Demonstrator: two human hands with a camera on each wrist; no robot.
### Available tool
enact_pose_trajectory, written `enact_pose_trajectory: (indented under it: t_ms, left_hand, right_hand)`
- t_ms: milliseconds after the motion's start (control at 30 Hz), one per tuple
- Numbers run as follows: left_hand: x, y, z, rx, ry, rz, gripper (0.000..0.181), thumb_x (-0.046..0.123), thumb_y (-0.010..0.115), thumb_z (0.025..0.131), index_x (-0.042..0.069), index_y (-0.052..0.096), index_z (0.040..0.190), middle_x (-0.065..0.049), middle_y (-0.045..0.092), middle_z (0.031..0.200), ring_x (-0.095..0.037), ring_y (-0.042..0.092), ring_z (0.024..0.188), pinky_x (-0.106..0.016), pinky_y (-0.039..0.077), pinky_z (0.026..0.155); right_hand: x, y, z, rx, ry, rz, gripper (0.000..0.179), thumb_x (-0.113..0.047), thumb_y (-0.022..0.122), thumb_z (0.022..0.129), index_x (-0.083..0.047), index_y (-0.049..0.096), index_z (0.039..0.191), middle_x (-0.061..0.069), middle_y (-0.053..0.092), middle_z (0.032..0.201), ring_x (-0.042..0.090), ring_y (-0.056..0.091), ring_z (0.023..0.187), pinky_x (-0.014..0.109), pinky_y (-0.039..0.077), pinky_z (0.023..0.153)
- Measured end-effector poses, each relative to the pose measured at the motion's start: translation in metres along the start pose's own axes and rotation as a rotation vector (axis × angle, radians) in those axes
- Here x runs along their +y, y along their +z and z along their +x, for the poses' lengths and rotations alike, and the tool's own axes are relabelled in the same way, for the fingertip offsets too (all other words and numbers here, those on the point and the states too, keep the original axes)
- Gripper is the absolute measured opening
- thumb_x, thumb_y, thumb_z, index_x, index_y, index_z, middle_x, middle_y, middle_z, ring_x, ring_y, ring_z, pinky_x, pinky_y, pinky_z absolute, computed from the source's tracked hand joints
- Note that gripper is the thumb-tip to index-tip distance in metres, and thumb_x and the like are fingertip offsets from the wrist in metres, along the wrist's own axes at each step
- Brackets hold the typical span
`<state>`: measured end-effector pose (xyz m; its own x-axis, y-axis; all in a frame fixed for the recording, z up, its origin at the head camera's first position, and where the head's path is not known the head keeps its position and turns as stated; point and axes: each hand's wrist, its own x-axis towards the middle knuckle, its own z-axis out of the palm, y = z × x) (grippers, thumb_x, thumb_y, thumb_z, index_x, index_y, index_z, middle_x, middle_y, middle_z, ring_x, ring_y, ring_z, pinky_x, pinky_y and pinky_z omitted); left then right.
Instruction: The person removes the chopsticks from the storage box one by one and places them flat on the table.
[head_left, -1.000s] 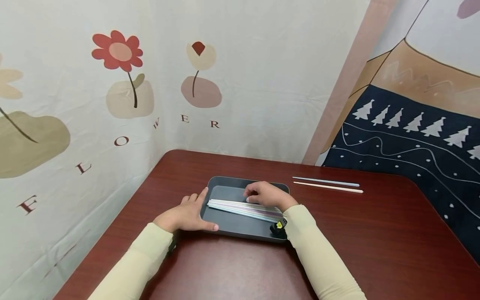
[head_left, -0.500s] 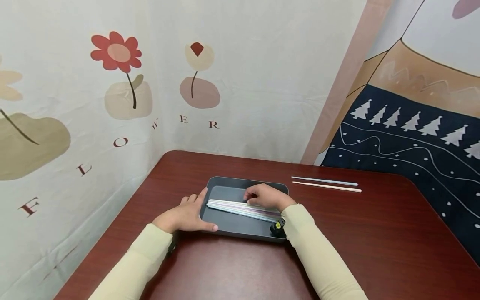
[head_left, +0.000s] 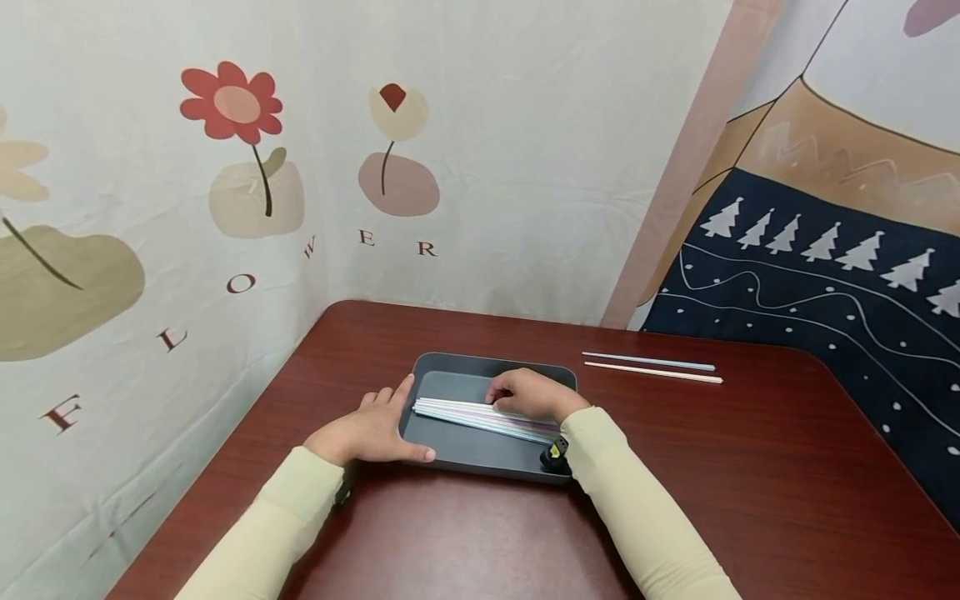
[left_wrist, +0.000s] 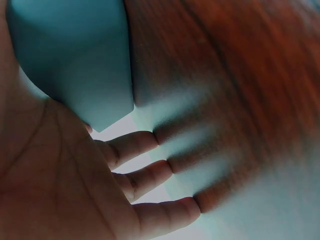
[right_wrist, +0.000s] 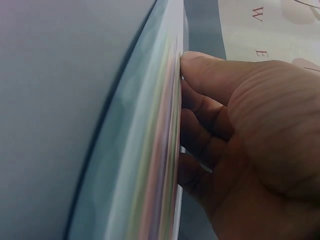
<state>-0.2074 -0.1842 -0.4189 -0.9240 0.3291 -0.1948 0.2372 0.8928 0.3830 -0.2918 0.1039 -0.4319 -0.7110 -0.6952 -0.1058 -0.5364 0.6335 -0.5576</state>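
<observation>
A dark grey rectangular tray (head_left: 453,384) sits on the table with several pale chopsticks (head_left: 461,413) lying in a bundle across it. Spread against the tray's left end is my left hand (head_left: 371,431), its thumb along the front rim and fingers on the outer side. In the left wrist view its fingers (left_wrist: 155,220) are nearly straight. My right hand (head_left: 534,394) reaches into the tray with curled fingers. In the right wrist view, thumb and fingertips of the right hand (right_wrist: 260,135) pinch at the edge of the multicoloured bundle, whose right end the hand and wrist partly hide.
A blue chopstick (head_left: 652,361) and a cream chopstick (head_left: 654,372) lie side by side on the red-brown table (head_left: 450,533), right of the tray. A flower-printed curtain (head_left: 517,167) hangs behind and left; a dark tree-patterned cloth (head_left: 795,292) hangs on the right.
The head view has shifted very slightly. Both hands, the tray and the chopsticks keep nearly the same places.
</observation>
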Motion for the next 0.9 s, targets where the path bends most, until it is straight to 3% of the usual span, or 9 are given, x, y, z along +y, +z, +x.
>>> enact_pose_trajectory:
  t_ms: [900]
  left_hand:
    - [-0.0005,-0.0005,0.0013,-0.002,0.003,-0.002,0.138,0.076,0.075,0.065,0.000,0.007,0.158,-0.026,0.039,0.142,-0.047,0.034,0.128,-0.055,0.039,0.100]
  right_hand:
    - [-0.0022,0.0015,0.0006,0.046,-0.035,-0.016,0.017,-0.011,0.058,0.101,-0.020,0.068,0.091,-0.006,0.057,0.077,0.008,0.046,0.066,0.029,0.042,0.067]
